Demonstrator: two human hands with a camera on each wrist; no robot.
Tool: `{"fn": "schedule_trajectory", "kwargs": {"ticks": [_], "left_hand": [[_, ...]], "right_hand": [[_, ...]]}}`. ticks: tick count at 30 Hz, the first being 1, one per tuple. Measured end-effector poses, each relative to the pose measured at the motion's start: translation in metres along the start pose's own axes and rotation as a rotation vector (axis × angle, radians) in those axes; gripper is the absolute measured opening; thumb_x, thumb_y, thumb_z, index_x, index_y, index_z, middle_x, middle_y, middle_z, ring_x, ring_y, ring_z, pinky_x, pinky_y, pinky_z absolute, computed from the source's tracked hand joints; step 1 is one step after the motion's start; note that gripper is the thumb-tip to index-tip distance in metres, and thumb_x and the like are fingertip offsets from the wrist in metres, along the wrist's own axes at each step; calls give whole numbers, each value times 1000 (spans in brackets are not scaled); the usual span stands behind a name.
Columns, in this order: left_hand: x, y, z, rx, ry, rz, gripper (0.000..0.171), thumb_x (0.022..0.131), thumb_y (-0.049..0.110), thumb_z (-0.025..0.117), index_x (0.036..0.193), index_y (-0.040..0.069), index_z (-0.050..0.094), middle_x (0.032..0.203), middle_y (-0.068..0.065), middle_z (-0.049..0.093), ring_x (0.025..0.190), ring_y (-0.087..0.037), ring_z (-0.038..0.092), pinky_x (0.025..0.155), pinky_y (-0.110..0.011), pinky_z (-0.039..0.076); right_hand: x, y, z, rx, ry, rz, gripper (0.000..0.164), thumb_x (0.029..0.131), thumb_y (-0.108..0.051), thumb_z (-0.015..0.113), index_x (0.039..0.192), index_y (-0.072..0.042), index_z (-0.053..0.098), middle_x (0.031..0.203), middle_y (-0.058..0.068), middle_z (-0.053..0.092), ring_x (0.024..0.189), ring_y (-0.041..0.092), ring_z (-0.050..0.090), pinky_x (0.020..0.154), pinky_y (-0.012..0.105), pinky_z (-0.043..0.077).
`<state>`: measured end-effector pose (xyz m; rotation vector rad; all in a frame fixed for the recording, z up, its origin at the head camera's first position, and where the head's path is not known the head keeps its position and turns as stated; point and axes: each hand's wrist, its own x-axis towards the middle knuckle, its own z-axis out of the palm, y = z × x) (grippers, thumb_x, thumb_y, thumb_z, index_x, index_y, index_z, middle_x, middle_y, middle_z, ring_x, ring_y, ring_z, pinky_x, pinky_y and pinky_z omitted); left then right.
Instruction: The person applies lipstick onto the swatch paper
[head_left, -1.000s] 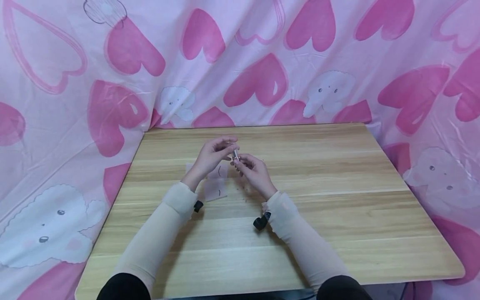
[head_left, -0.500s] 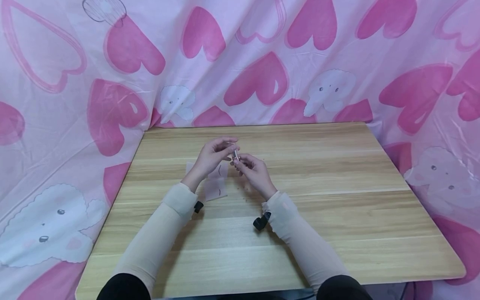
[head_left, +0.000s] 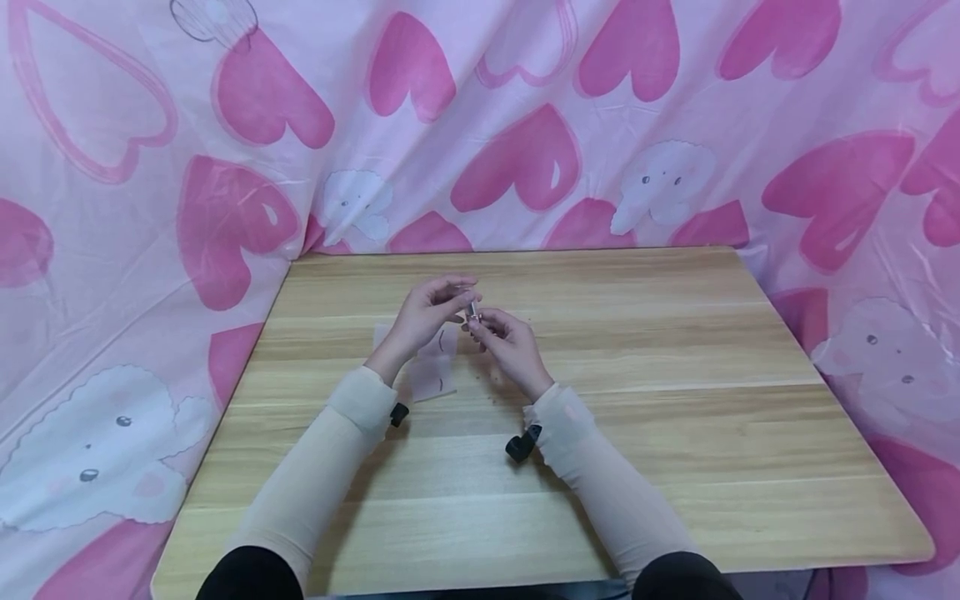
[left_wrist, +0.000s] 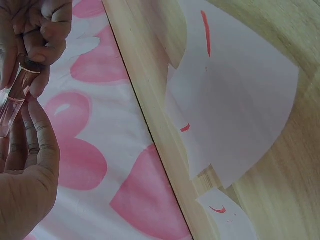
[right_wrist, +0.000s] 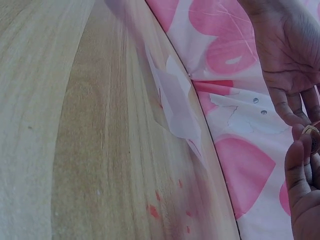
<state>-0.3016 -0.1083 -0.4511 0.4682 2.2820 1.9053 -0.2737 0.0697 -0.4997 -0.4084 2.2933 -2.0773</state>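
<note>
Over the middle of the table, both hands meet on a small slender lipstick (head_left: 472,310). The left hand (head_left: 422,317) holds its upper end between thumb and fingers, and the right hand (head_left: 514,346) pinches the lower end. In the left wrist view the lipstick (left_wrist: 11,110) shows a clear, shiny section near the left hand (left_wrist: 30,170). Its dark end with a gold ring sits in the fingers of the right hand (left_wrist: 42,32). Fingers hide much of the tube. In the right wrist view only the gold-ringed end (right_wrist: 312,131) shows.
Pale paper slips (head_left: 432,377) with short strokes lie on the wooden table (head_left: 675,442), below and left of the hands. The left wrist view shows the strokes on the paper (left_wrist: 240,95) as red. Red specks (right_wrist: 153,211) dot the tabletop. A pink heart-patterned curtain (head_left: 517,158) surrounds the table.
The hands keep nearly the same place and grip on the lipstick. The head view has shifted very slightly; nothing else visibly differs.
</note>
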Motion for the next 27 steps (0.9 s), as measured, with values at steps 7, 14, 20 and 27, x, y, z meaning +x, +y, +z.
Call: {"fn": "schedule_trajectory", "kwargs": {"ticks": [7,14,20,27], "left_hand": [[-2,0,2,22,16,1,32,92,36,66,122,27,64,114,0,71,103,-16,67,84,-37,58],[-7,-1,5,6,12,-22,34,90,31,68,123,23,65,115,-5,71,100,-20,70,88,-34,57],[-6,-8,8,153,64,-4,29,88,43,68,116,35,67,105,6,73,90,-13,71,83,-33,56],[-4,-9,4,353,8,60,44,92,44,62,135,40,52,118,9,70,104,-13,65,91,-40,53]], "right_hand": [[1,0,-1,-18,-7,36,32,92,-30,66,116,-10,67,103,20,71,88,36,66,83,49,54],[-6,-16,-1,4,-25,74,27,92,-10,64,117,1,64,104,25,70,91,44,65,87,55,52],[-2,5,0,40,-78,91,31,94,-17,63,122,-4,61,111,22,69,102,43,65,86,38,57],[4,11,-17,-122,-132,87,34,95,-28,62,126,-14,57,119,10,69,107,31,66,91,37,55]]}}
